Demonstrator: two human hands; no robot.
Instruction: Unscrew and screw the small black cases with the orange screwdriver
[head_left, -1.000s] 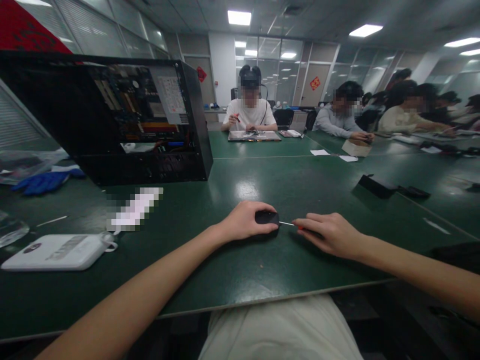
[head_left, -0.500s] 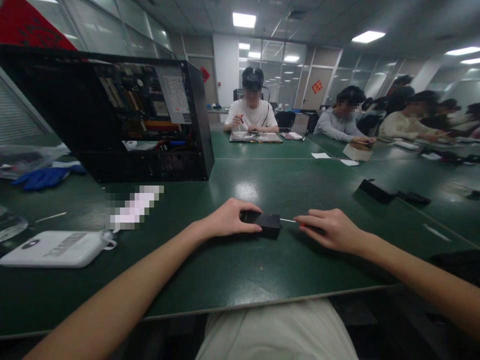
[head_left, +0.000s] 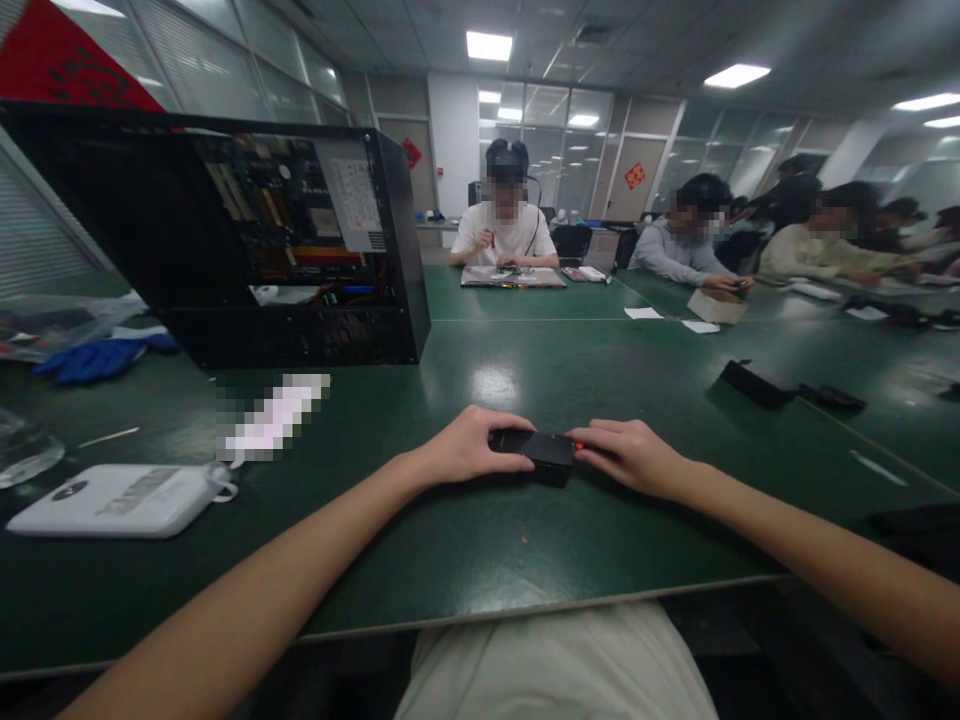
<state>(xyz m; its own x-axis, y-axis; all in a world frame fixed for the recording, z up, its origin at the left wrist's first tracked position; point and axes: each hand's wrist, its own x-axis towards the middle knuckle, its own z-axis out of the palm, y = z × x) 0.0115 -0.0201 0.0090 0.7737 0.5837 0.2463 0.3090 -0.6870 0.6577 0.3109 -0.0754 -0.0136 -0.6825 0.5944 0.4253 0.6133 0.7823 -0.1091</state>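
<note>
My left hand (head_left: pixel 484 443) is closed around the far end of a small black rectangular box (head_left: pixel 551 458) on the green table, thumb on the near side and fingers over the far side. My right hand (head_left: pixel 626 455) closes on a screwdriver, its red part (head_left: pixel 578 446) showing between the fingertips right at the box's right end. The screwdriver's metal shaft is out of sight now, and most of its handle lies hidden in the hand. I cannot tell how deep the shaft sits in the box.
An open black computer case (head_left: pixel 300 245) stands at the back left. A white power bank (head_left: pixel 124 500) and blue gloves (head_left: pixel 94 360) lie at left. Black parts (head_left: pixel 757 383) rest to the right. Co-workers (head_left: pixel 506 230) sit across the green table (head_left: pixel 480 540).
My right hand has moved left to the box, and the shaft that showed between them has gone from sight. The left hand and box have shifted slightly right in the view.
</note>
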